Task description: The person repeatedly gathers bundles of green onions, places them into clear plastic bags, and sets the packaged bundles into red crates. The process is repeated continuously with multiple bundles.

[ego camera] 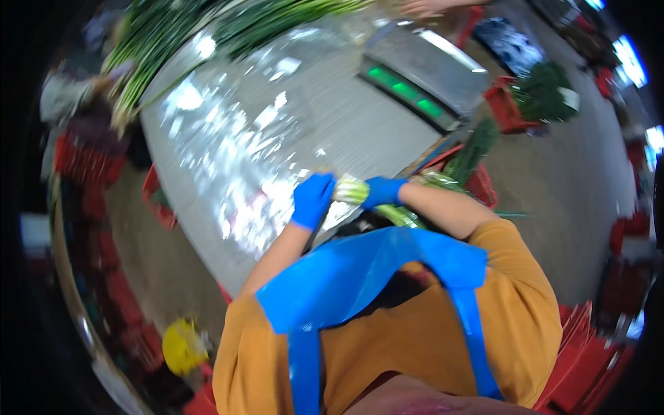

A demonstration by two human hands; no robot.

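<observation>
Both my hands wear blue gloves and are at the near edge of a metal table (332,119), close to my apron. My right hand (383,192) is closed around a bunch of green onions (351,190), whose pale stalk ends point left. Green stalks emerge below that hand and run toward my right forearm. My left hand (311,199) is curled at the root end of the same bunch; blur hides its exact finger hold. Shiny clear plastic bags (223,150) cover the table's left half, reaching beside my left hand.
A metal weighing scale (425,67) with a lit green display stands at the far right. Long green onions (171,46) lie along the far left edge, near another person (72,98). Another person's hand (423,6) shows beyond the scale. Red crates (506,106) with greens flank the table.
</observation>
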